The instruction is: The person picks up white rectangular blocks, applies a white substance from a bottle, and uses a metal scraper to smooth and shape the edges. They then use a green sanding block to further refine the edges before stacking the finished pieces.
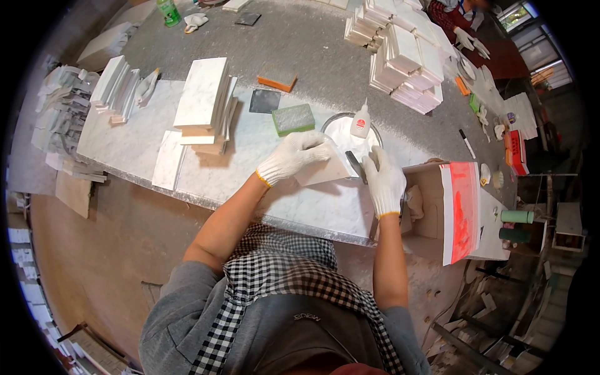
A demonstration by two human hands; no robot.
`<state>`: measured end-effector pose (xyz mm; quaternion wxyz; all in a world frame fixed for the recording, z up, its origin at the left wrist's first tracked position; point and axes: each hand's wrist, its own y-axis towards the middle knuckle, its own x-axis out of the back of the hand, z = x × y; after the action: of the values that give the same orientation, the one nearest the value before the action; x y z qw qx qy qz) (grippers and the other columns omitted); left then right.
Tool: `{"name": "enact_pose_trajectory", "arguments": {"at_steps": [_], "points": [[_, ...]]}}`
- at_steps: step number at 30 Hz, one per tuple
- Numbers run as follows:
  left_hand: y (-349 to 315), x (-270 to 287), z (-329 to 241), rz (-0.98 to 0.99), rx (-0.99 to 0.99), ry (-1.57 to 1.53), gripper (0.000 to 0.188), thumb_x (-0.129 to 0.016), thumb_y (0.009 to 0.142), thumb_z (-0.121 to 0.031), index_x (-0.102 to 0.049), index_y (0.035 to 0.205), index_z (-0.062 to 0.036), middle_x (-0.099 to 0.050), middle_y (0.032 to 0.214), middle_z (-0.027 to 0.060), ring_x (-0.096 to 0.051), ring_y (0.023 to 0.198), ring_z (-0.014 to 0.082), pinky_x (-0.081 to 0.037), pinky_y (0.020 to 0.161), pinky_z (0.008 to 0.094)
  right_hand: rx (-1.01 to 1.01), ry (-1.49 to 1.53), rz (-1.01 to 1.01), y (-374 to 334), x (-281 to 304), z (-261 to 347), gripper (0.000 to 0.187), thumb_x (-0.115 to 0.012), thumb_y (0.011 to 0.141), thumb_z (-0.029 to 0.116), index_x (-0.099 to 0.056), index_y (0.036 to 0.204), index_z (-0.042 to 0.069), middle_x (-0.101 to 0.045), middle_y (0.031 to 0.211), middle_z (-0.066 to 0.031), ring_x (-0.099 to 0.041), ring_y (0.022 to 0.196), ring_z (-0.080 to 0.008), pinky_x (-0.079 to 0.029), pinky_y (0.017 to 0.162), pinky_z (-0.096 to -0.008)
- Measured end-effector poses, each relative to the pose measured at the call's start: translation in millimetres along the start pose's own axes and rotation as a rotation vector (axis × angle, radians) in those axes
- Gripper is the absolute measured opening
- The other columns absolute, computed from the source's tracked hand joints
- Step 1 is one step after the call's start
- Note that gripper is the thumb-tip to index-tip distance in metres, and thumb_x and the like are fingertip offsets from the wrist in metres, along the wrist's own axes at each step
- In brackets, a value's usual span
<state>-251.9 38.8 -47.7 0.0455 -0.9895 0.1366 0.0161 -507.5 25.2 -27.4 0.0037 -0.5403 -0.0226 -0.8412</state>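
My left hand (295, 156), in a white knit glove, grips a thin white stone tile (326, 173) above the bench. My gloved right hand (385, 180) is closed on a small dark scraper (355, 165), its dark part close to the tile's right edge; whether they touch I cannot tell. Just beyond my hands is a round dish (337, 129) of white material, with a white squeeze bottle (360, 122) with a pointed nozzle standing at it. A green abrasive block (293, 119) lies beyond my left hand, near a dark square pad (265, 100) and an orange block (277, 77).
Stacked marble tiles (201, 94) stand left of my hands; more tile stacks (409, 59) rise at far right. An open cardboard box (431, 234) sits beside my right forearm. At the far right, a co-worker's gloved hands (470, 42) show. The bench's front edge (300, 228) runs before me.
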Motion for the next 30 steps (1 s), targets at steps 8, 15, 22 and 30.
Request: {"name": "enact_pose_trajectory", "arguments": {"at_steps": [8,15,22,30], "points": [[-2.4,-3.3,-8.2,0.014,-0.001,0.069,0.034,-0.075,0.090,-0.019,-0.072,0.118,-0.0003,-0.073,0.107,0.0033,-0.064,0.096,0.0114,-0.053,0.086,0.0300,-0.020,-0.067,0.135,-31.7,6.4,-8.9,0.046,-0.063,0.094,0.041,-0.067,0.130,0.012,-0.073,0.109,-0.0199,-0.069,0.101,-0.0389,-0.051,0.089,-0.0487],[-3.5,-4.3,-9.5,-0.009,-0.012,0.101,0.033,-0.070,0.093,-0.024,-0.072,0.117,-0.0009,-0.071,0.107,0.0064,-0.064,0.099,0.0155,-0.052,0.090,0.0313,-0.068,0.373,0.082,-27.4,-2.4,-17.7,0.032,-0.065,0.095,0.031,-0.074,0.113,0.006,-0.074,0.104,-0.0205,-0.071,0.096,-0.0349,-0.053,0.086,-0.0402],[-4.3,-3.0,-12.3,-0.016,0.057,0.050,0.031,-0.072,0.093,-0.022,-0.072,0.117,-0.0015,-0.072,0.106,0.0042,-0.065,0.096,0.0141,-0.053,0.089,0.0311,-0.119,0.368,0.111,-16.9,-5.5,-16.4,0.032,-0.062,0.096,0.032,-0.075,0.110,0.006,-0.074,0.100,-0.0187,-0.071,0.092,-0.0325,-0.053,0.083,-0.0391],[-3.0,-3.2,-12.4,-0.017,0.044,0.072,0.030,-0.072,0.093,-0.022,-0.072,0.115,-0.0013,-0.072,0.105,0.0032,-0.064,0.096,0.0136,-0.053,0.088,0.0307,-0.171,0.652,0.143,-9.7,-20.6,-34.8,0.030,-0.064,0.096,0.025,-0.074,0.109,0.000,-0.072,0.085,-0.0070,-0.064,0.078,-0.0149,-0.050,0.072,-0.0306]]}}
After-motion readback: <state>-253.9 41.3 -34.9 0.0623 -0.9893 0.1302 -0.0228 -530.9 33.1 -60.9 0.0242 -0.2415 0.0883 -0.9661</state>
